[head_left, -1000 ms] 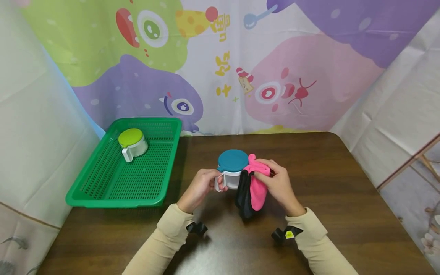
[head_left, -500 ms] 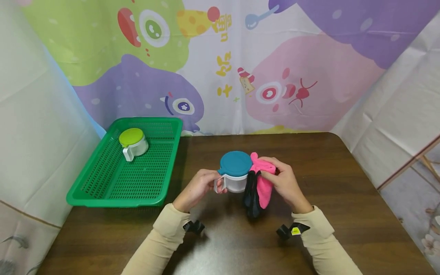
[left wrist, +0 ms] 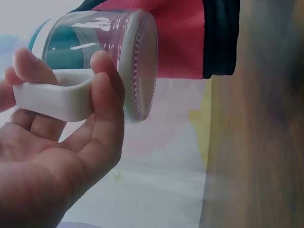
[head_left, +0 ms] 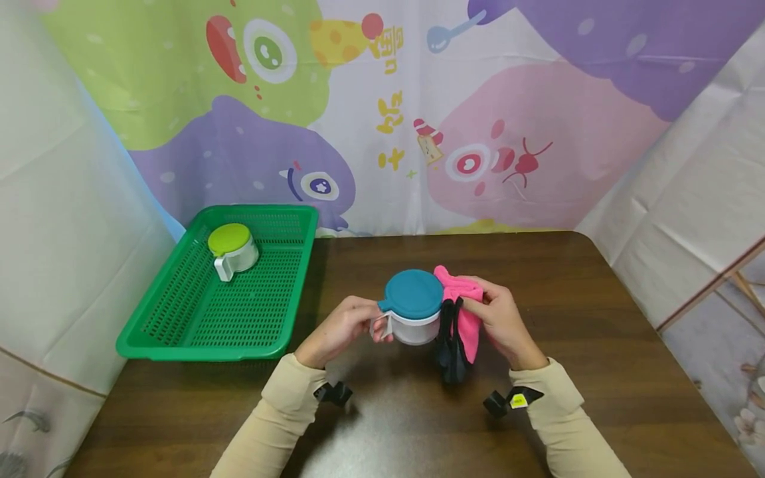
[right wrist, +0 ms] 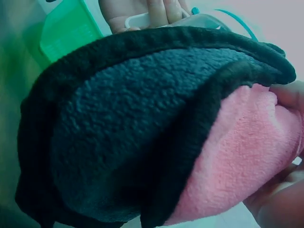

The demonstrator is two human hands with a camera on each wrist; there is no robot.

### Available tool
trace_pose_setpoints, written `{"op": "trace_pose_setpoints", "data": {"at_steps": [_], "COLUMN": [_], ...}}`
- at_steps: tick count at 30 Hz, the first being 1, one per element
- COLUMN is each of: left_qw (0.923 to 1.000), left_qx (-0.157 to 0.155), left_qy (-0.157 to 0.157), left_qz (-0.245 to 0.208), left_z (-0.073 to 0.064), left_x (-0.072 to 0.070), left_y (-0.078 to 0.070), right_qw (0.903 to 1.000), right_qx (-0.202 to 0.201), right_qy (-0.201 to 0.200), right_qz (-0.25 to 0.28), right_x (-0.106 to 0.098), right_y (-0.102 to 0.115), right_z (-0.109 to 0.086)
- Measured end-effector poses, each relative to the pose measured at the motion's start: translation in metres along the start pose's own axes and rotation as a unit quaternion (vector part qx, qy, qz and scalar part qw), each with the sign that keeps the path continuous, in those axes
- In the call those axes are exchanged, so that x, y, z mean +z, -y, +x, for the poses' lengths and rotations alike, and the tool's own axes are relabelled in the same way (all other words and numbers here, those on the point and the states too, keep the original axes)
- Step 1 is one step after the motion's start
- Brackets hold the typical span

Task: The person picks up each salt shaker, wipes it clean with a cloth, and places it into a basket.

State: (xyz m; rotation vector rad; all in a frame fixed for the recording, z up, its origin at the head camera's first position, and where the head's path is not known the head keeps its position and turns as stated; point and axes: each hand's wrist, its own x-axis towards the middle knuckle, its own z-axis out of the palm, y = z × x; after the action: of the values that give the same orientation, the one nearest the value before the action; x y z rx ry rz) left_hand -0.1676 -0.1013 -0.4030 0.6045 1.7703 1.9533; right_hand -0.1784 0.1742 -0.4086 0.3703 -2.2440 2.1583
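My left hand grips the white handle of a clear seasoning jar with a blue lid. In the left wrist view its fingers curl through and around the handle. The jar is held above the table, lid up and slightly tilted. My right hand pinches a folded pink cleaning cloth with dark edging against the jar's right side. In the right wrist view the cloth's dark, fuzzy inner face fills the middle and covers much of the jar.
A green perforated basket stands at the left of the brown wooden table. Inside it, toward the back, sits a similar jar with a lime-green lid. A cartoon-printed curtain hangs behind the table.
The jar and cloth have shifted slightly to the right and toward me, and the jar's lid faces me more. Both hands keep their holds; the right hand has moved a little rightward.
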Motion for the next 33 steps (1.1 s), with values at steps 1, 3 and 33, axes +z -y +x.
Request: {"op": "trace_pose_setpoints", "data": {"at_steps": [1,3,33], "left_qw": [1.0000,1.0000,0.9999], "left_qx": [0.001,0.003,0.003], "left_qy": [0.002,0.002,-0.013], "left_qz": [0.000,-0.003,-0.007], "left_z": [-0.0002,-0.0004,-0.0016], "left_x": [-0.0001,-0.0001,-0.0017], "left_y": [-0.0002,-0.0003,0.0033], "right_qw": [1.0000,0.9999,0.9935], "right_qx": [-0.004,-0.012,-0.028], "right_qy": [0.004,0.009,0.086], "right_qz": [0.002,0.002,-0.070], "right_x": [-0.0001,0.0001,-0.0073], "right_y": [0.0003,0.0010,0.0009], "right_z": [-0.0002,-0.0004,-0.0046]}}
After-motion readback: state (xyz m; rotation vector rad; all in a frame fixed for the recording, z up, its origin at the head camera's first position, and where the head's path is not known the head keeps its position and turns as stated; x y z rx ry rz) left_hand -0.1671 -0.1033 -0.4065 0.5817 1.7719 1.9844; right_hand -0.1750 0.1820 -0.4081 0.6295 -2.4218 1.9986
